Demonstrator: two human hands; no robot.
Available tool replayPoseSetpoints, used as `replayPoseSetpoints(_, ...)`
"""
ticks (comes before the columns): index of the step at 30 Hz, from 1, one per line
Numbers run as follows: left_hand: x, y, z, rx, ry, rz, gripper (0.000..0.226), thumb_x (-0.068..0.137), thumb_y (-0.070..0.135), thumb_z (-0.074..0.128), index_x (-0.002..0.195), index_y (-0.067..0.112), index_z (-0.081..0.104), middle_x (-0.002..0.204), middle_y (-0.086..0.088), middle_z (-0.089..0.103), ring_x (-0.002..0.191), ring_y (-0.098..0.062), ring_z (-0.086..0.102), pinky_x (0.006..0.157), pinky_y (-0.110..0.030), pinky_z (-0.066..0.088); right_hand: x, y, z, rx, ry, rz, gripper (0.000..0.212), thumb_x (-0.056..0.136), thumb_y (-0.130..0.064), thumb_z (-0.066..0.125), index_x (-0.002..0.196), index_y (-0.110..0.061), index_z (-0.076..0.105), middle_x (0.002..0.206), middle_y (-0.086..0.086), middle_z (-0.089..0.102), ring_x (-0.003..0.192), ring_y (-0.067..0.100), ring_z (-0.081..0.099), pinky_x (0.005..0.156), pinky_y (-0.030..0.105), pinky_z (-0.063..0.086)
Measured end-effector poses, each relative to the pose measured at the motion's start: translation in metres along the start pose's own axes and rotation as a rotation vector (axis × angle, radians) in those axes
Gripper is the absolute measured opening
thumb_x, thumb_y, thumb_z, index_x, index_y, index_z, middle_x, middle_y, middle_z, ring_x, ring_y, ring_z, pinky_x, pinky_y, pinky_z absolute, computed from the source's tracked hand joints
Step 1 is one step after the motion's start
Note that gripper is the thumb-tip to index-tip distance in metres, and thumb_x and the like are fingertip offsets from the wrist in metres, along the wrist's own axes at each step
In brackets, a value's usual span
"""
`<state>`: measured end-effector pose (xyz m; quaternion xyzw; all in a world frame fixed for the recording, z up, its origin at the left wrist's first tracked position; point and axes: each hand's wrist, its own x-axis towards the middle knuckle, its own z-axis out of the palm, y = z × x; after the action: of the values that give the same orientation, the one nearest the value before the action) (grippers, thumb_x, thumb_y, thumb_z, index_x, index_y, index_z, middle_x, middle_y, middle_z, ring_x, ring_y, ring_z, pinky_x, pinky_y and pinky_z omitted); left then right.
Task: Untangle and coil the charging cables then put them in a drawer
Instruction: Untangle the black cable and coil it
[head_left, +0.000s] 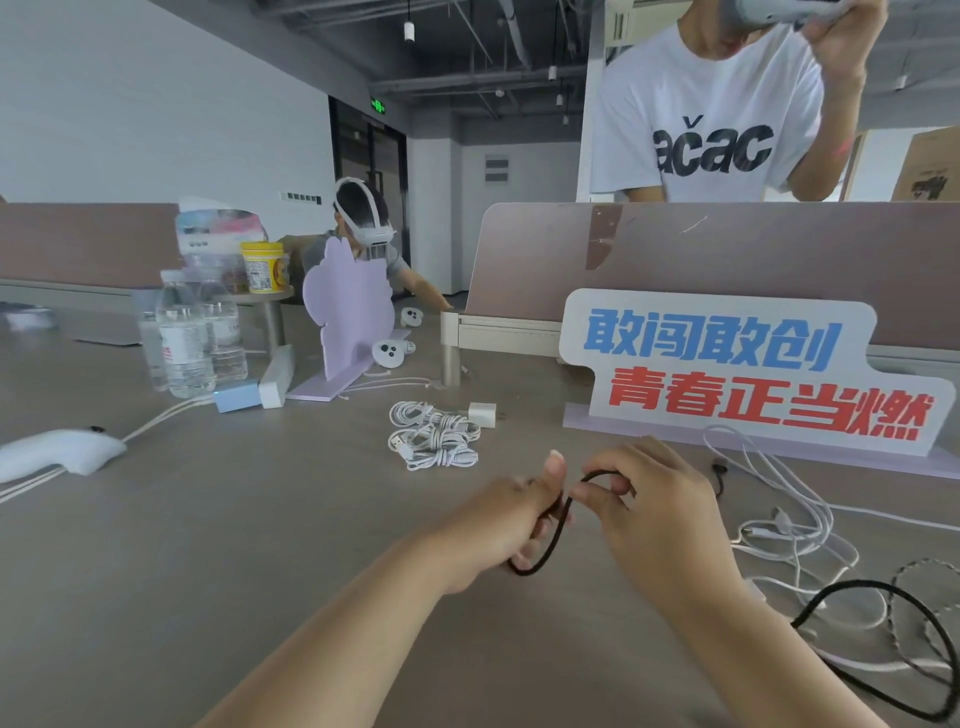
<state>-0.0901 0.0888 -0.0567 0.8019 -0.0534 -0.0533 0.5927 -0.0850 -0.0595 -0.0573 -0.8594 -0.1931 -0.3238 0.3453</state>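
Note:
A black cable (551, 535) runs in a loop between my two hands above the grey table (270, 519). My left hand (511, 517) grips the loop with curled fingers, thumb up. My right hand (641, 491) pinches the cable's upper bend. The rest of the black cable (883, 603) trails off at the lower right. Several coiled white cables (434, 436) lie bundled in the middle of the table beside a white charger plug (483, 414). A loose tangle of white cables (789, 530) lies to the right. No drawer is in view.
A slogan sign (737, 369) stands behind the tangle. Water bottles (192, 338), a blue box (236, 396), a lilac cutout (353, 312) and white controllers (392, 352) stand at the back left. A white device (57, 452) lies far left. One person stands behind the partition (727, 249); another sits farther back.

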Motion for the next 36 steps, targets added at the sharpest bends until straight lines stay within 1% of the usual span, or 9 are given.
replayPoseSetpoints(7, -0.009, 0.004, 0.003, 0.027, -0.276, -0.009, 0.038, 0.097, 0.048, 0.039, 0.079, 0.020, 0.057, 0.057, 0.010, 0.041, 0.046, -0.005, 0.037, 0.049, -0.017, 0.035, 0.003, -0.013, -0.008, 0.344, -0.099, 0.203, 0.015, 0.078, -0.012, 0.071, 0.067, -0.021, 0.066, 0.066, 0.007, 0.065, 0.057, 0.008, 0.056, 0.051, 0.011, 0.041)
replayPoseSetpoints(10, -0.003, 0.004, 0.000, -0.134, -0.091, 0.070, 0.044, 0.099, 0.044, 0.035, 0.077, 0.017, 0.061, 0.054, 0.008, 0.046, 0.043, -0.007, 0.037, 0.044, -0.017, 0.034, 0.008, -0.002, -0.006, 0.435, -0.134, 0.369, 0.025, 0.085, -0.026, 0.063, 0.075, -0.004, 0.065, 0.048, 0.003, 0.045, 0.048, 0.023, 0.038, 0.053, 0.032, 0.038)
replayPoseSetpoints(13, 0.005, 0.008, -0.011, -0.449, 0.203, 0.101, 0.044, 0.101, 0.039, 0.034, 0.088, 0.013, 0.068, 0.065, 0.003, 0.067, 0.051, -0.010, 0.054, 0.049, -0.021, 0.049, 0.010, 0.002, -0.012, 0.687, -0.252, 0.602, 0.024, 0.085, -0.023, 0.066, 0.072, -0.003, 0.066, 0.052, 0.004, 0.032, 0.042, 0.017, 0.028, 0.047, 0.030, 0.030)
replayPoseSetpoints(15, 0.008, 0.010, -0.015, -0.715, 0.237, 0.117, 0.045, 0.101, 0.038, 0.032, 0.099, 0.009, 0.067, 0.085, -0.004, 0.075, 0.071, -0.015, 0.069, 0.064, -0.026, 0.058, 0.009, 0.002, -0.014, 0.746, -0.383, 0.622, 0.021, 0.084, -0.020, 0.067, 0.070, -0.005, 0.067, 0.052, 0.001, 0.035, 0.039, 0.013, 0.029, 0.043, 0.027, 0.031)
replayPoseSetpoints(18, 0.007, 0.016, -0.016, -1.041, 0.167, 0.184, 0.048, 0.100, 0.042, 0.029, 0.100, 0.008, 0.063, 0.092, -0.008, 0.074, 0.085, -0.018, 0.072, 0.077, -0.036, 0.057, 0.007, 0.000, -0.011, 0.604, -0.456, 0.582, 0.033, 0.085, -0.033, 0.064, 0.067, -0.006, 0.066, 0.050, 0.001, 0.038, 0.037, 0.014, 0.032, 0.042, 0.027, 0.037)
replayPoseSetpoints(22, 0.011, 0.014, -0.031, -1.310, 0.307, 0.196, 0.044, 0.100, 0.044, 0.032, 0.083, 0.010, 0.056, 0.058, 0.000, 0.054, 0.050, -0.014, 0.053, 0.055, -0.028, 0.051, 0.006, 0.001, -0.007, 0.142, -0.377, 0.512, 0.055, 0.078, -0.056, 0.062, 0.061, -0.003, 0.062, 0.038, -0.006, 0.038, 0.036, 0.014, 0.034, 0.041, 0.018, 0.031)
replayPoseSetpoints(26, 0.015, 0.007, -0.035, -1.002, 0.451, 0.007, 0.044, 0.100, 0.046, 0.035, 0.074, 0.015, 0.051, 0.050, 0.005, 0.041, 0.037, -0.008, 0.034, 0.041, -0.019, 0.031, 0.005, 0.005, -0.005, 0.094, -0.184, 0.385, 0.043, 0.082, -0.039, 0.067, 0.066, -0.001, 0.056, 0.053, 0.002, 0.048, 0.050, 0.016, 0.040, 0.047, 0.025, 0.031)
replayPoseSetpoints(30, 0.011, -0.001, -0.017, -0.041, 0.531, 0.040, 0.043, 0.098, 0.047, 0.037, 0.071, 0.019, 0.056, 0.060, 0.004, 0.050, 0.048, -0.014, 0.046, 0.050, -0.022, 0.037, 0.004, 0.001, -0.004, 0.023, -0.086, 0.174, 0.029, 0.079, -0.034, 0.070, 0.064, -0.012, 0.059, 0.059, -0.005, 0.055, 0.061, 0.015, 0.050, 0.056, 0.030, 0.041)
replayPoseSetpoints(36, 0.005, -0.006, -0.003, 0.290, 0.195, -0.021, 0.063, 0.094, 0.062, 0.024, 0.085, 0.015, 0.065, 0.063, 0.004, 0.054, 0.052, -0.010, 0.048, 0.055, -0.023, 0.037, 0.000, 0.004, 0.001, -0.017, -0.044, 0.022, 0.024, 0.074, -0.034, 0.075, 0.066, -0.014, 0.065, 0.064, -0.002, 0.058, 0.062, 0.020, 0.054, 0.057, 0.039, 0.047)
